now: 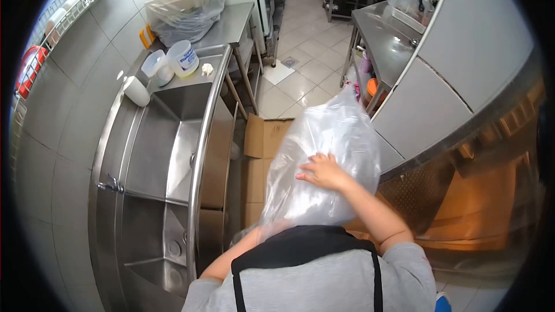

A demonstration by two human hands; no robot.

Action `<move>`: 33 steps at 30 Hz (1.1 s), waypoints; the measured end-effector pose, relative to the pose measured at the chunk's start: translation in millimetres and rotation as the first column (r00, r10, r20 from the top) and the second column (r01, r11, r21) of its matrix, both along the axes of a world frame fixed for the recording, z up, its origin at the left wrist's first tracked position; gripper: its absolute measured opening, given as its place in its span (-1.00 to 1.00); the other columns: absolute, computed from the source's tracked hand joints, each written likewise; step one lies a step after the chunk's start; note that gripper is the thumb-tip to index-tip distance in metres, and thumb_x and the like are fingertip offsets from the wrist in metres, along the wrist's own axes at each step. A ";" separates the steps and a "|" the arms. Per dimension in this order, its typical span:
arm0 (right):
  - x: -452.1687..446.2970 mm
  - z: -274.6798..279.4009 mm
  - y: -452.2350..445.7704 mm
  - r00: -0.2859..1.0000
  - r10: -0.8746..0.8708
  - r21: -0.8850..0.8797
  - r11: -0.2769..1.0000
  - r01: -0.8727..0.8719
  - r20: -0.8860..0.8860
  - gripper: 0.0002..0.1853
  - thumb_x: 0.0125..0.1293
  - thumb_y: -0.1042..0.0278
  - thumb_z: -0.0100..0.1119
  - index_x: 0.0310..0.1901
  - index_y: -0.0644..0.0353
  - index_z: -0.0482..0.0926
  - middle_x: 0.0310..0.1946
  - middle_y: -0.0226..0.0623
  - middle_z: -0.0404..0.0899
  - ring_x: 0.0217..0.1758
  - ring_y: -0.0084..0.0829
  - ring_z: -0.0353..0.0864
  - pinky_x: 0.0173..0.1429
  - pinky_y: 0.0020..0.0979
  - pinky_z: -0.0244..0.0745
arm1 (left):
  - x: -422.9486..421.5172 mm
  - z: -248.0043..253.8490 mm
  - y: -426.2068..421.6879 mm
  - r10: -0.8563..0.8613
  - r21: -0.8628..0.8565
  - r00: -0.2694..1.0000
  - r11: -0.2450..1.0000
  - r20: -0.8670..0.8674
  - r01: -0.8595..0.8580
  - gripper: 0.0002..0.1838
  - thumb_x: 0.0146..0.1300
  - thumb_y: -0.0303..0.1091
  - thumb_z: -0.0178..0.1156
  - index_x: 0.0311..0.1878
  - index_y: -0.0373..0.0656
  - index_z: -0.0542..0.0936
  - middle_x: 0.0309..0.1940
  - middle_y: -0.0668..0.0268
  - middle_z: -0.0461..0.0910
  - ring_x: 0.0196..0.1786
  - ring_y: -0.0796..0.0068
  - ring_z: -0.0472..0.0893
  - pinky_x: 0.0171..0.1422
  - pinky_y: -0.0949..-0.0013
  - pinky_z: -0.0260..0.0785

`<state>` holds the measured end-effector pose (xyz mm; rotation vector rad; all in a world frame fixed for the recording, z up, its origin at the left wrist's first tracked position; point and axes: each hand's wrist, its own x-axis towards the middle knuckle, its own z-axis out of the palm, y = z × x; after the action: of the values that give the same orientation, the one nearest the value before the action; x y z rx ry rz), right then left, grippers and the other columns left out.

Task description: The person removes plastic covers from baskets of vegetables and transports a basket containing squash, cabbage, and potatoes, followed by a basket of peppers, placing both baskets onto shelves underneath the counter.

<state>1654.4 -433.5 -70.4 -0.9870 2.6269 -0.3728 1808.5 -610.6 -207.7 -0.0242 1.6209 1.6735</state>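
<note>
A large clear plastic bag (324, 133), puffed out and wrinkled, stands in front of my body. My right hand (324, 171) lies flat on its near side with the fingers spread. Low at the bag's left edge is my left hand (276, 229); plastic and my black apron (300, 242) cover its fingers, so its grip cannot be seen. Whatever may be inside the bag does not show clearly.
A stainless steel double sink (199, 156) runs along the left, with plastic measuring jugs (184, 58) on its far end. Flattened cardboard (254, 167) covers the floor. A steel table (381, 40) stands ahead right, beside a tiled wall (439, 92).
</note>
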 end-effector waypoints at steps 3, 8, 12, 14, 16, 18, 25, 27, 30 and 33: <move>-7.1 -196.1 4.9 0.783 0.157 -0.239 0.971 -0.012 0.602 -0.34 0.26 -0.31 -0.29 0.19 0.02 0.34 0.21 -0.14 0.24 0.31 -0.18 0.13 0.32 -0.08 -0.01 | -29.7 5.9 6.4 0.017 -0.055 0.999 0.998 -0.047 -0.020 -0.56 0.15 -0.09 0.14 -0.03 -0.23 0.53 -0.13 0.23 0.53 -0.05 0.39 0.49 0.14 0.36 0.23; -36.2 -187.7 5.8 0.520 0.255 -0.329 0.943 0.053 0.815 -0.31 0.27 -0.31 -0.31 0.21 0.07 0.31 0.25 -0.19 0.20 0.32 -0.23 0.12 0.33 -0.19 -0.02 | -67.3 11.2 1.4 0.045 -0.138 0.993 0.989 -0.107 -0.060 -0.59 0.18 -0.11 0.11 -0.04 -0.22 0.54 -0.12 0.24 0.53 -0.05 0.41 0.48 0.14 0.37 0.23; -88.6 -86.5 13.3 0.203 0.390 -0.433 0.863 0.261 0.898 -0.27 0.25 -0.32 -0.26 0.24 0.14 0.25 0.29 -0.25 0.14 0.33 -0.30 0.12 0.34 -0.30 0.00 | -108.3 19.3 -31.7 0.083 -0.218 0.979 0.968 -0.186 -0.124 -0.62 0.20 -0.12 0.08 -0.05 -0.21 0.54 -0.11 0.24 0.53 -0.04 0.42 0.48 0.15 0.37 0.22; -100.7 -41.4 13.2 0.563 0.570 -0.647 0.758 -0.080 0.599 -0.31 0.18 -0.04 0.12 0.24 0.20 0.23 0.22 -0.16 0.25 0.21 -0.32 0.28 0.24 -0.34 0.17 | -147.3 26.2 -54.5 0.090 -0.254 0.954 0.953 -0.287 -0.166 -0.63 0.21 -0.13 0.07 -0.06 -0.21 0.54 -0.11 0.24 0.53 -0.04 0.42 0.48 0.15 0.37 0.22; -124.3 -33.8 -4.3 0.590 0.439 -0.484 0.870 -0.093 0.677 -0.41 0.11 0.21 0.19 0.16 0.26 0.31 0.06 -0.16 0.41 0.07 -0.34 0.40 0.16 -0.38 0.26 | -200.3 38.8 -81.0 0.086 -0.264 0.896 0.940 -0.435 -0.218 -0.64 0.23 -0.14 0.05 -0.06 -0.20 0.54 -0.11 0.24 0.53 -0.03 0.43 0.48 0.16 0.37 0.22; -165.9 -66.3 -20.1 0.497 0.290 -0.455 0.854 0.251 0.818 -0.50 0.08 0.30 0.15 0.08 0.28 0.37 -0.06 -0.22 0.49 -0.01 -0.39 0.44 0.09 -0.41 0.31 | -268.6 73.0 -113.4 0.083 -0.241 0.873 0.945 -0.480 -0.222 -0.65 0.24 -0.15 0.04 -0.06 -0.20 0.55 -0.10 0.24 0.53 -0.03 0.44 0.48 0.16 0.37 0.22; -372.5 -121.3 -7.6 0.362 0.063 -0.365 0.265 0.892 0.930 -0.76 0.05 0.41 0.13 -0.23 0.32 0.51 -0.41 -0.24 0.58 -0.32 -0.40 0.58 -0.15 -0.42 0.49 | -442.8 223.6 -181.7 0.570 0.117 0.326 0.605 -0.754 -0.788 -0.75 0.26 -0.35 0.01 -0.08 -0.26 0.51 -0.15 0.34 0.52 -0.10 0.58 0.46 0.07 0.51 0.22; -415.7 -80.0 7.3 0.357 0.261 -0.361 -0.033 0.932 0.897 -0.77 0.08 0.40 0.09 -0.25 0.34 0.51 -0.41 -0.24 0.57 -0.35 -0.38 0.58 -0.17 -0.39 0.51 | -481.3 222.0 -188.2 0.531 0.153 0.280 0.631 -0.800 -0.760 -0.77 0.27 -0.39 -0.02 -0.08 -0.27 0.49 -0.15 0.37 0.49 -0.10 0.59 0.43 0.08 0.51 0.21; -484.0 -17.6 36.8 0.481 0.435 -0.378 -0.306 0.874 0.761 -0.75 0.14 0.35 0.03 -0.22 0.35 0.50 -0.40 -0.23 0.58 -0.35 -0.34 0.59 -0.16 -0.35 0.52 | -539.8 227.4 -158.8 0.319 0.086 0.253 0.759 -0.914 -0.646 -0.82 0.17 -0.46 0.06 -0.15 -0.24 0.51 -0.17 0.30 0.49 -0.04 0.49 0.43 0.11 0.46 0.20; -507.1 -5.5 75.9 0.607 0.332 -0.380 -0.544 0.749 0.722 -0.70 0.20 0.29 -0.04 -0.17 0.35 0.49 -0.35 -0.21 0.58 -0.30 -0.31 0.60 -0.11 -0.33 0.51 | -601.1 232.9 -113.2 0.104 -0.032 0.222 0.843 -0.970 -0.537 -0.78 0.10 -0.48 0.10 -0.15 -0.21 0.52 -0.10 0.19 0.46 0.05 0.28 0.39 0.18 0.34 0.16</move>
<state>1147.4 -357.6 -75.8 0.2121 0.8137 -2.9640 1207.4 -723.8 25.2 0.6320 3.0673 1.7307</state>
